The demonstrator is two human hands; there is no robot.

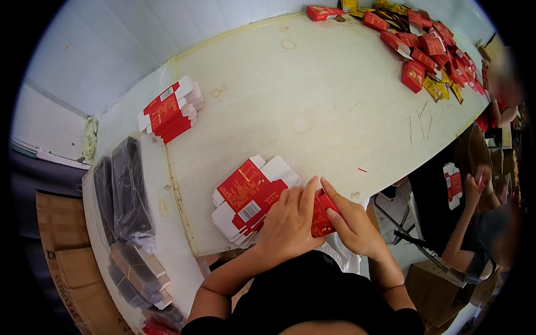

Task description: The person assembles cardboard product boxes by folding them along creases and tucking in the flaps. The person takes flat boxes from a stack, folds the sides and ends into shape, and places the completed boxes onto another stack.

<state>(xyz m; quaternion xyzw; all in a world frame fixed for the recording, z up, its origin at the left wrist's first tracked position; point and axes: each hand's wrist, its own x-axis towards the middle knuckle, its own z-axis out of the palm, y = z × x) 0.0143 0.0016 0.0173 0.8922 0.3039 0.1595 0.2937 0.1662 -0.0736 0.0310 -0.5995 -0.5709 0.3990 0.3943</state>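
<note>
Between my two hands, at the front edge of the table, is a small red carton [322, 216]. My left hand [291, 219] presses along its left side with the fingers together, pointing away from me. On the other side, my right hand [355, 223] grips the carton, thumb across its face and fingers along its far end. Just left of my left hand lies a stack of flat red-and-white carton blanks [247, 192], partly covered by that hand. The carton's underside is hidden.
Another stack of flat blanks [170, 111] lies farther left. Red cartons [413, 75] and yellow sachets [436, 88] pile up at the far right. Dark wrapped bundles [129, 184] line the left side. Rubber bands [288, 44] lie on the table [296, 106]. At right, a co-worker's hands [477, 187] hold a red piece.
</note>
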